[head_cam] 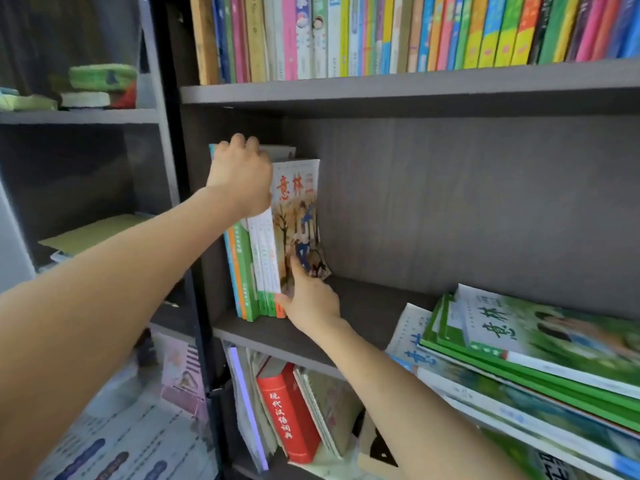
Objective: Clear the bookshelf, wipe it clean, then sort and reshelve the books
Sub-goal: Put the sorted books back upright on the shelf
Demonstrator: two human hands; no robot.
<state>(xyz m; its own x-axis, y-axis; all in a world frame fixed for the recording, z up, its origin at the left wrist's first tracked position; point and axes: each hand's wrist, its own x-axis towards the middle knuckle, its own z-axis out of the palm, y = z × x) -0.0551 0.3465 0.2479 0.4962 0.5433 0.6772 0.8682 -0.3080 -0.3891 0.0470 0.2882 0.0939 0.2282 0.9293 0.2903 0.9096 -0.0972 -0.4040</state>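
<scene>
On the middle shelf [363, 303] of the dark grey bookshelf, a small row of upright books [258, 271] stands at the far left, with green, orange, blue and white spines. My left hand [240, 174] grips the tops of these books. A magazine with an orange illustrated cover [299, 209] leans against the right end of the row. My right hand [308, 299] presses flat on the lower part of that magazine, fingers apart, thumb at the row's base.
A stack of magazines and green books [540, 355] lies flat at the right of the same shelf. The upper shelf holds a full row of colourful books [398, 32]. Below stand a red dictionary [287, 417] and leaning booklets. Side shelves at left hold papers.
</scene>
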